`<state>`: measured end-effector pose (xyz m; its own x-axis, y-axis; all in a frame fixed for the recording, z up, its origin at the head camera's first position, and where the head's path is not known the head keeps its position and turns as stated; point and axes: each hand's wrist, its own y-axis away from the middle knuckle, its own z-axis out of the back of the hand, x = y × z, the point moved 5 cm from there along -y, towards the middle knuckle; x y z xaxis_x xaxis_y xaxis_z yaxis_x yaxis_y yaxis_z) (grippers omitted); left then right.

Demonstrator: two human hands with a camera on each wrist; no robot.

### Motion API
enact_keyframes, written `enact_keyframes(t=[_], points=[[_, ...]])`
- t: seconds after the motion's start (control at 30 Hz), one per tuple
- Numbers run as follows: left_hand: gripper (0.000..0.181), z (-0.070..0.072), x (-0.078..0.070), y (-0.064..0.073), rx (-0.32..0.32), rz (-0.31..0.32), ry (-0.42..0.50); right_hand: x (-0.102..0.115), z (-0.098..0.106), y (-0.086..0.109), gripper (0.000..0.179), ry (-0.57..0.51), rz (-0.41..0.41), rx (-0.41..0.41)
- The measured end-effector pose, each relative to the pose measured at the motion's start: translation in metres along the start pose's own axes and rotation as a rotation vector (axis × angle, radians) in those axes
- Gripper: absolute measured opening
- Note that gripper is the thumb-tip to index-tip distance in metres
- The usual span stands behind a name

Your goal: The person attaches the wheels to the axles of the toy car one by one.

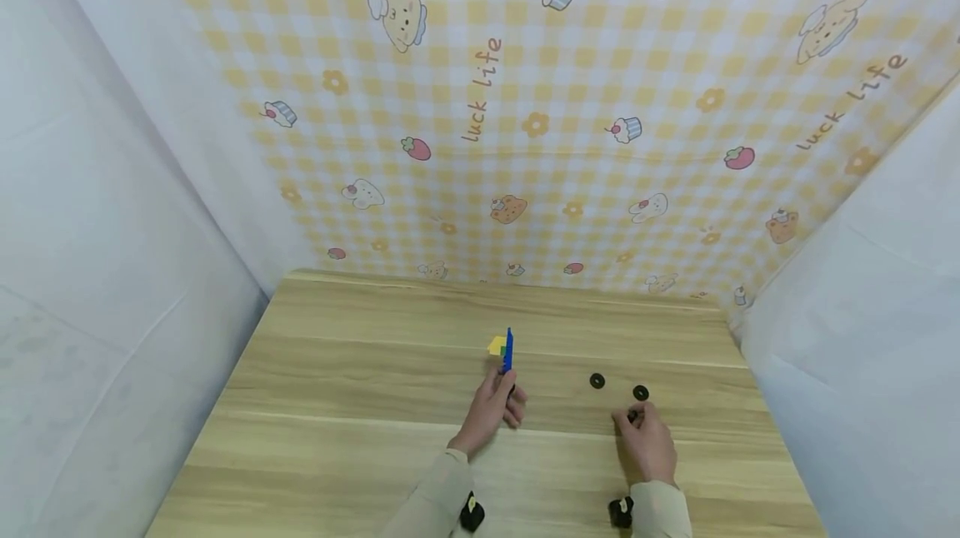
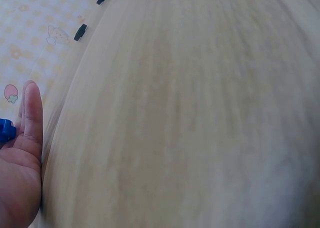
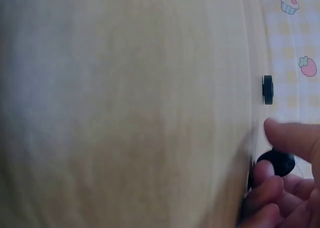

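Ahead of us, at 12 o'clock, a yellow-checked cloth (image 1: 525, 163) is hanging behind a wood-grain table (image 1: 315, 405). Around the table's middle we are seeing a person's left hand (image 1: 491, 413); at about 3 o'clock from it, the right hand (image 1: 651, 442) is working low over the wood.

The left hand is clamping a blue piece (image 1: 509, 348) between thumb and fingers; the piece is pointing towards 12 o'clock, with a yellow part (image 1: 497, 346) jutting out at its 9 o'clock. The right thumb and fingers are curling round a small black round piece (image 3: 282, 163); how firmly, we cannot tell. Just beside that hand, at 12 o'clock, a near ring (image 1: 636, 391) is lying; a far ring (image 1: 592, 379) is lying at between 10 and 11.

For a clean pick-up, we are advising a fingertip pinch on the black piece's rim, then a straight lift so the knuckles aren't nudging the near ring. Meanwhile, we are favouring a light, steady left-hand hold, low on the blue piece.
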<state>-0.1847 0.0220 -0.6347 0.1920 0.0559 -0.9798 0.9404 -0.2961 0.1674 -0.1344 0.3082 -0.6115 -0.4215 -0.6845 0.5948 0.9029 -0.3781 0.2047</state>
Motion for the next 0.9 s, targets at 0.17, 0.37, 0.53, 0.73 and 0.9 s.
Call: enact_keyframes(t=[0.17, 0.37, 0.53, 0.73, 0.9], points=[[0.050, 0.001, 0.003, -0.001, -0.002, 0.008, 0.003, -0.001, -0.002, 0.001, 0.050, -0.022, -0.022, 0.003], [0.054, 0.001, 0.004, 0.000, 0.007, 0.003, 0.004, 0.004, -0.005, 0.001, 0.053, -0.091, 0.012, -0.008], [0.046, 0.002, 0.002, 0.000, 0.001, -0.001, 0.038, 0.014, -0.014, -0.001, 0.046, -0.163, 0.130, 0.026], [0.038, 0.004, 0.002, 0.000, -0.012, -0.015, 0.096, 0.032, -0.026, -0.002, 0.045, -0.233, 0.256, 0.086], [0.033, 0.002, 0.006, -0.001, -0.021, -0.028, 0.074, 0.047, -0.037, -0.001, 0.039, -0.284, 0.263, 0.144]])
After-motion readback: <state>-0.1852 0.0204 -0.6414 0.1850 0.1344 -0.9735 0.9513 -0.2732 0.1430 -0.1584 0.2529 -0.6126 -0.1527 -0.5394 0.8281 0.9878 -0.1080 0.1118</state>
